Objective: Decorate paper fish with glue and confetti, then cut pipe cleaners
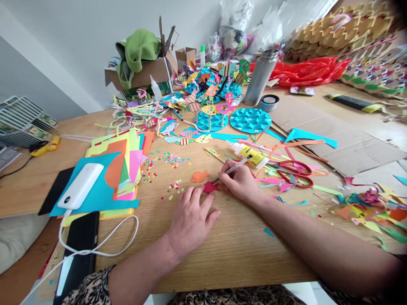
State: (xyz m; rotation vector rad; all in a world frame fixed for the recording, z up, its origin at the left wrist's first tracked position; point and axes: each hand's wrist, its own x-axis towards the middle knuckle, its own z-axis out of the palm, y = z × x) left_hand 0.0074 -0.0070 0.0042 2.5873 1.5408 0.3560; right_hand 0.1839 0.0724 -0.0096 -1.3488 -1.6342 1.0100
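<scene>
My left hand [192,216] lies flat on the wooden table [235,250], fingers stretched out, fingertips pressing the edge of a small dark red paper cut-out [210,187]. My right hand [240,182] is closed round a pen [234,167], whose tip touches the red cut-out. An orange paper fish [199,176] lies just to the left of the pen tip. Small paper confetti bits [173,188] are scattered beside it.
A stack of coloured paper [122,169] with a white power bank [81,185] and cable lies at left, a black phone [79,250] below it. Red scissors [294,173] and a glue bottle [251,154] sit right of my hand. Blue paper discs [250,120], paper fish and a metal flask [260,76] stand behind.
</scene>
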